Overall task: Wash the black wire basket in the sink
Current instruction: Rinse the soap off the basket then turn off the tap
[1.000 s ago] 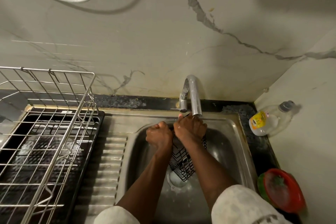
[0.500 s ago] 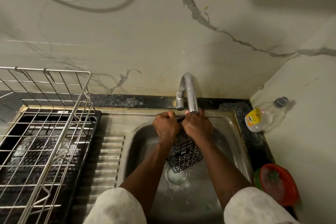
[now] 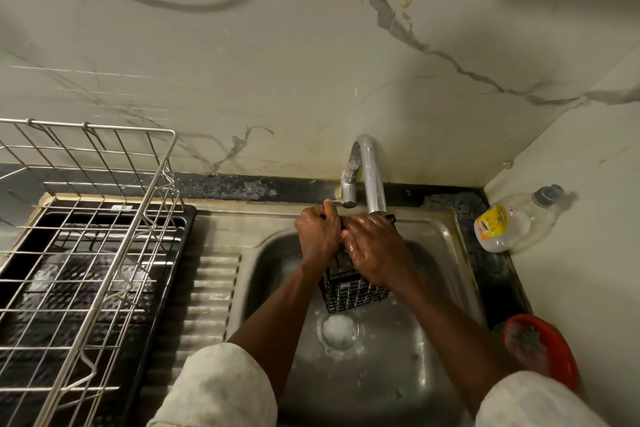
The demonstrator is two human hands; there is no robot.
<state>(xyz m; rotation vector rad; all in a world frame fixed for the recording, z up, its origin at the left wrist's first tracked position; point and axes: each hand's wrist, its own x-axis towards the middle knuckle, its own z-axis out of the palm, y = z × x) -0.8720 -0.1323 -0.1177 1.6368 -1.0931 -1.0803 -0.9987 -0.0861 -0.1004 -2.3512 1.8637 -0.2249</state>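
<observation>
A small black wire basket (image 3: pixel 351 293) hangs upright over the steel sink (image 3: pixel 433 288), just under the tap spout (image 3: pixel 372 177). My left hand (image 3: pixel 318 236) grips its upper left rim with curled fingers. My right hand (image 3: pixel 375 248), wet and shiny, holds the upper right side, covering most of the basket's top. Only the lower mesh shows below my hands. The drain (image 3: pixel 339 331) lies under the basket.
A large metal dish rack (image 3: pixel 90 253) on a black tray fills the left counter. A soap bottle (image 3: pixel 512 222) lies in the right corner, and a red bowl (image 3: pixel 540 357) sits at the sink's right edge. A white hose hangs on the wall.
Both hands lifted the basket closer to the spout and drew together on its top. The basket turned from tilted to more upright.
</observation>
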